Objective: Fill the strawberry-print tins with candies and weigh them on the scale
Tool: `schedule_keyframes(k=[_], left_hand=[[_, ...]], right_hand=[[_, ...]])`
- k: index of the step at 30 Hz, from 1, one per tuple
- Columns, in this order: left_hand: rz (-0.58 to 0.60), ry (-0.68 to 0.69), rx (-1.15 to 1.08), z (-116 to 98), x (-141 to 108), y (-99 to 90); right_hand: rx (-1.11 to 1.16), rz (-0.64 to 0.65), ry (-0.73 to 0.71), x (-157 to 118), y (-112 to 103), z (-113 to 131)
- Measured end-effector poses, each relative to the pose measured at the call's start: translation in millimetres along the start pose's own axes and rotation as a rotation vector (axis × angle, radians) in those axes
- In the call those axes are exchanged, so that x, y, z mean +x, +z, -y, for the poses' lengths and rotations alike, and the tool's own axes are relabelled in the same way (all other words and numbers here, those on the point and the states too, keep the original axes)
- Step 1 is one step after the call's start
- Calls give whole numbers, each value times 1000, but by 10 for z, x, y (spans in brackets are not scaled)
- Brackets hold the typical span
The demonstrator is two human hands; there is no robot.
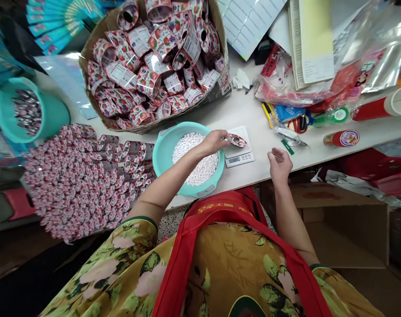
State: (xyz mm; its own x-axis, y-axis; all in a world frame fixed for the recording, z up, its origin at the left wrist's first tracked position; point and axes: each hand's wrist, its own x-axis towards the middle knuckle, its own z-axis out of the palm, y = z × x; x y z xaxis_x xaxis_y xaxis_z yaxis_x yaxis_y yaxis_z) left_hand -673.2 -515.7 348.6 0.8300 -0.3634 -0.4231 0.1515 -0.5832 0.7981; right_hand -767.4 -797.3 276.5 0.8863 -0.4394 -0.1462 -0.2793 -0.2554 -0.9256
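Over the white digital scale [240, 159], my left hand [215, 141] grips a small red-and-white printed container [237, 140] by its near end. My left forearm crosses above a turquoise basin [163, 152] that holds many small white pieces [202, 169]. To the right of the scale, my right hand [281, 165] hovers near the table's front edge with its fingers curled; whether anything small is between them cannot be made out. A little green packet [288, 147] lies just beyond that hand.
A cardboard box [224, 66] of printed containers stands behind the basin. Many packed containers [78, 185] spread at left, near a turquoise bucket [51, 112]. Scissors, tape [339, 115], plastic bags and a red can [342, 138] lie at right. An open carton [347, 220] sits below the table.
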Motion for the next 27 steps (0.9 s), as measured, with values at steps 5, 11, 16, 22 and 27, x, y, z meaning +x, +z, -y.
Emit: schedule_keyframes(k=[5,11,16,22,27], left_hand=[[25,65,478,-149,308,271],[-85,136,373,-31,378,357],[-175,-14,-307,80,220,101],[-328,-228,-686,682,-674,-207],[-260,-406,-373,1207,-1115,-81]], right_hand=[[9,0,3,5,-61,-72],[29,-19,13,38,-114,-146],[25,-17,16,74,-111,-119],[25,-13,32,71,-93,-73],[-5,18,39,-40,-7,-105]])
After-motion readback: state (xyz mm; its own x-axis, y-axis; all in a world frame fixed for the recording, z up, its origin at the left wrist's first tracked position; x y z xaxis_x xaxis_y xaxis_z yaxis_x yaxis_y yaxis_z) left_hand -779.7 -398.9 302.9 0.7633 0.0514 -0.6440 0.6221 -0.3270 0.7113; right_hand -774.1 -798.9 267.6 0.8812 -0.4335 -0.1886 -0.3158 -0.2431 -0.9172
